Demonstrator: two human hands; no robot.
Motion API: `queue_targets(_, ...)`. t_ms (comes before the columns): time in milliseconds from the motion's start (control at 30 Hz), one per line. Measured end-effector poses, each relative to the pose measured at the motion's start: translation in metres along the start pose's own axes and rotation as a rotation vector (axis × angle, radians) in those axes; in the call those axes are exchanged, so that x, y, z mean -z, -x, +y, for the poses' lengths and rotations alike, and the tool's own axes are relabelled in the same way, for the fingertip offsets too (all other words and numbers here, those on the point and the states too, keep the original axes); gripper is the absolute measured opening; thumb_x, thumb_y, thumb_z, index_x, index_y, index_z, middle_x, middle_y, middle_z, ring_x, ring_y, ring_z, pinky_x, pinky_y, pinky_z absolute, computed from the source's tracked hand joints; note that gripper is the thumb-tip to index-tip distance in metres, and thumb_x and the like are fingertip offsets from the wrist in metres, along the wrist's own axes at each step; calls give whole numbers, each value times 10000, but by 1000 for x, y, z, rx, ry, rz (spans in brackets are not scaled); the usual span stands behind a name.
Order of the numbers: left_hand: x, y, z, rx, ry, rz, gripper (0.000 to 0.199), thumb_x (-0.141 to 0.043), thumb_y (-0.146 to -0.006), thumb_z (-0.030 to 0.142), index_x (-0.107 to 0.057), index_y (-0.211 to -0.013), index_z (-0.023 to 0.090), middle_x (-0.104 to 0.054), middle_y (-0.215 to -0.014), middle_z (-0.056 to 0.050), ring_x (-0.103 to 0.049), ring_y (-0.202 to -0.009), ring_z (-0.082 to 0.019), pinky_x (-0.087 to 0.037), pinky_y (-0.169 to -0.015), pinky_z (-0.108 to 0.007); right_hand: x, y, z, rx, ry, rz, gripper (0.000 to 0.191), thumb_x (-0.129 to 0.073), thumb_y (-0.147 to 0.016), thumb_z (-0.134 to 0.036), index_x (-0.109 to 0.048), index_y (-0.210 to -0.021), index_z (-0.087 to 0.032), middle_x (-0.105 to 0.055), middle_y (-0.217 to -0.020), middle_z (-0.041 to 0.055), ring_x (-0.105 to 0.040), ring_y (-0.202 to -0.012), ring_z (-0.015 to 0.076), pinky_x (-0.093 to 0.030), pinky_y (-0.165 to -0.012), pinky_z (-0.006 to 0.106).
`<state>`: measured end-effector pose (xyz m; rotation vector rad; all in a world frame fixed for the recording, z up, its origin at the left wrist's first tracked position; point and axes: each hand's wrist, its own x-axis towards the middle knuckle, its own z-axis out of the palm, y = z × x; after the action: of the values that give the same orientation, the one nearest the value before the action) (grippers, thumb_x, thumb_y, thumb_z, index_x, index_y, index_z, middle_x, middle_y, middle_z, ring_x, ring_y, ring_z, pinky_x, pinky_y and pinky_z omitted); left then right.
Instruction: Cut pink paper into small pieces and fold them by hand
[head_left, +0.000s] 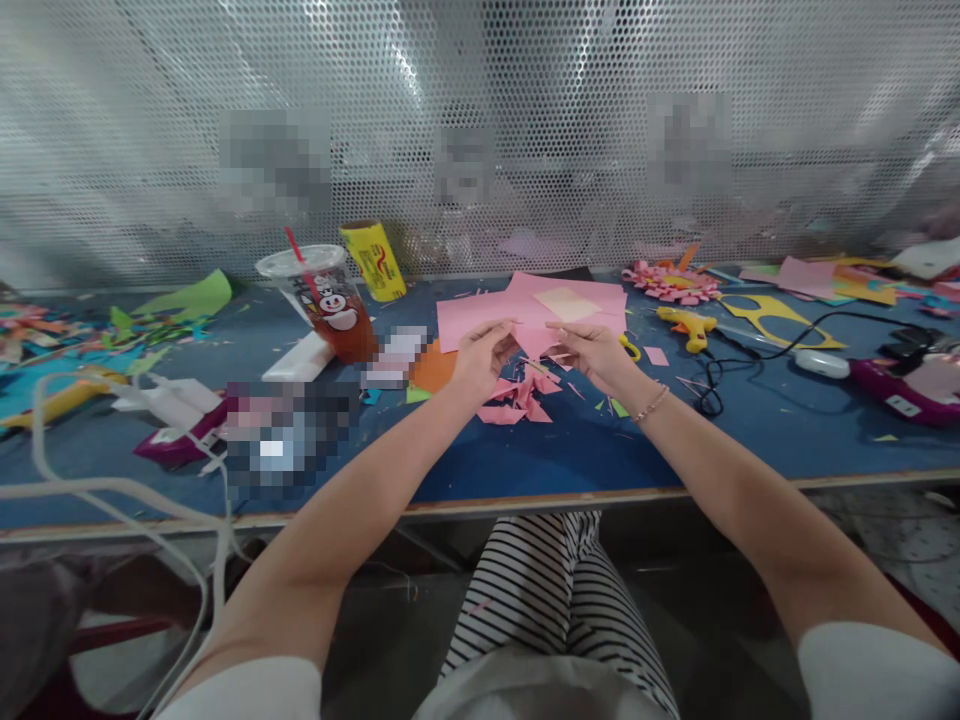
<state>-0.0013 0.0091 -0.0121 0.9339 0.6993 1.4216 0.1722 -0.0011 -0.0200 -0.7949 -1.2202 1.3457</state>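
My left hand (486,358) and my right hand (592,352) are raised over the blue table (480,470), a short way apart, each with its fingers pinched. Between them the pink paper (480,308) shows, and whatever small thing the fingertips hold is too small to name. A pale yellow piece (566,303) lies on the pink sheets. Just below my hands is a heap of pink paper scraps (525,395). Orange paper (433,368) lies beside my left hand, and a yellow handle (629,347) pokes out beside my right hand.
A cup of dark drink (341,315) with a red straw and a yellow can (375,262) stand at the back left. A yellow glue gun (686,326) and its black cable lie right. White cables (112,485) cross the left edge. A perforated metal panel (525,130) rises behind.
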Motion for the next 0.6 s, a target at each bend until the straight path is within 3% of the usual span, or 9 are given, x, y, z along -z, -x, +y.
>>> queue_targets(233, 0, 2, 1, 33, 14, -29, 165, -684, -637, 246, -662, -768, 148, -662, -776, -33, -626, -748, -112, -496, -788, -286, -1, -2, 3, 86, 90, 82, 353, -686, -652, -373, -677, -963, -206, -678, -684, 14, -625, -629, 113, -502, -593, 243)
queue_targets(600, 1, 2, 1, 16, -19, -18, 121, -666, -662, 209, -676, -771, 156, -670, -812, -33, -624, -761, -108, -495, -803, -281, -1, -2, 3, 95, 129, 92, 364, -680, -649, -388, -677, -965, -208, -676, -685, 15, -619, -628, 115, -502, -582, 243)
